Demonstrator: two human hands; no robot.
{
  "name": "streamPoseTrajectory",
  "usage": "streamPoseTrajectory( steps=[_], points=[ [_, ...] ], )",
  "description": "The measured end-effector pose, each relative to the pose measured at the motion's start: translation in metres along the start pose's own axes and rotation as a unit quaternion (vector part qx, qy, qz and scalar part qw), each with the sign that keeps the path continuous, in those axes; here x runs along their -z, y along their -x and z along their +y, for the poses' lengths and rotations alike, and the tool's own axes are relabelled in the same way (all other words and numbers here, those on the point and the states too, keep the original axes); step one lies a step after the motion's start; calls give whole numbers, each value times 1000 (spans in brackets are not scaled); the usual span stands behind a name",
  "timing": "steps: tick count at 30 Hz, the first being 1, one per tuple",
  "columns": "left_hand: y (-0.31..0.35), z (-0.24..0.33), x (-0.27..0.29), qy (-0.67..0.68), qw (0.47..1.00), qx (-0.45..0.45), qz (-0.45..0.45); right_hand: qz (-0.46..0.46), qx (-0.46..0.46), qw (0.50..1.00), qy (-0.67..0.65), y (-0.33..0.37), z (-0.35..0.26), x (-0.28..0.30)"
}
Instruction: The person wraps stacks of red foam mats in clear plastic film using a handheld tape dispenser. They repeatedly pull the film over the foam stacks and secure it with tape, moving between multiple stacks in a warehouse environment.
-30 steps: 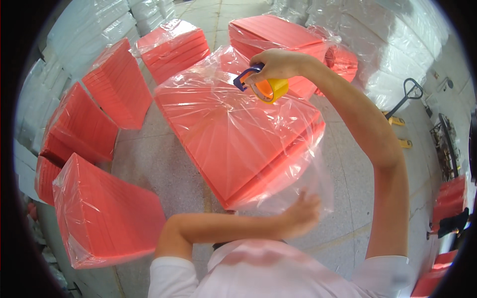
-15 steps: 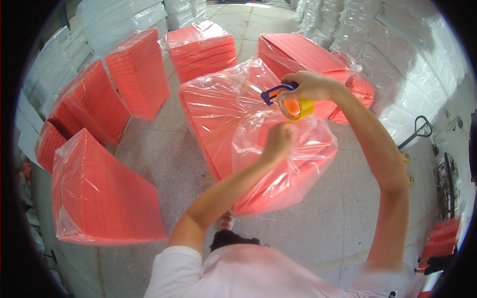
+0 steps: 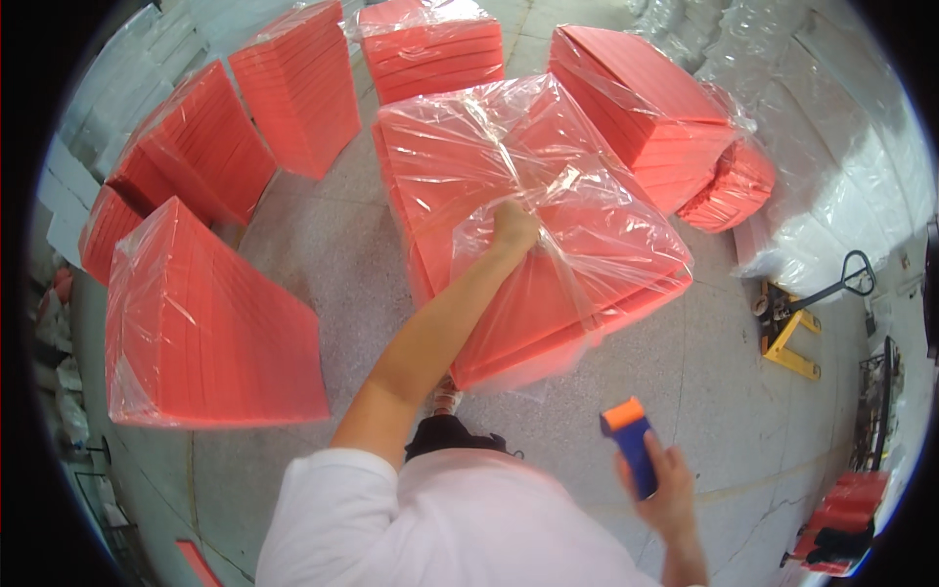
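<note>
A stack of red foam sheets [image 3: 430,157], wrapped in clear plastic film [image 3: 587,254], stands before me. On top of it, my left hand [image 3: 514,227] is closed in a fist on the film, which creases outward from the grip. A bright line like a tape strip runs from the far edge toward this hand. Lower right and clear of the stack, my right hand [image 3: 669,494] is wrapped round a tape dispenser [image 3: 636,455] with a blue body and an orange front end. The tape roll is hidden from this angle.
More wrapped red foam stacks stand at left [image 3: 215,342], behind [image 3: 430,49] and at right [image 3: 646,88]. A yellow pallet jack [image 3: 790,347] with a black handle is at far right. White wrapped bundles [image 3: 831,147] line the right wall. A red strip [image 3: 199,563] lies lower left.
My right hand has swung from above the stack down to the lower right with the tape dispenser. My left hand stays on the film, which now lies flatter. The view has shifted.
</note>
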State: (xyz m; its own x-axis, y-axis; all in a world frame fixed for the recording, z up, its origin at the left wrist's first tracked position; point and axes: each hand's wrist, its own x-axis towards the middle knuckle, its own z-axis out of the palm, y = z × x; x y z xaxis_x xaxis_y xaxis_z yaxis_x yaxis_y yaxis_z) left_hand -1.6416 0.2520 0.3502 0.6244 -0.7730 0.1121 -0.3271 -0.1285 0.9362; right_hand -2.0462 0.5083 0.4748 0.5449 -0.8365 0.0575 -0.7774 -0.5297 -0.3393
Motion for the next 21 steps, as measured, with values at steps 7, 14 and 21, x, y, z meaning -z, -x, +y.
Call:
streamPoseTrajectory(
  steps=[7,14,21],
  points=[
    [58,81,73,-240,951,-180,-72,-24,-5,999,-35,-31,35,-64],
    [128,76,20,-395,809,-242,-362,-141,-75,987,-24,-94,106,-148],
    [87,121,48,-261,801,-452,-294,-3,-154,973,-172,-89,103,-70]
  ],
)
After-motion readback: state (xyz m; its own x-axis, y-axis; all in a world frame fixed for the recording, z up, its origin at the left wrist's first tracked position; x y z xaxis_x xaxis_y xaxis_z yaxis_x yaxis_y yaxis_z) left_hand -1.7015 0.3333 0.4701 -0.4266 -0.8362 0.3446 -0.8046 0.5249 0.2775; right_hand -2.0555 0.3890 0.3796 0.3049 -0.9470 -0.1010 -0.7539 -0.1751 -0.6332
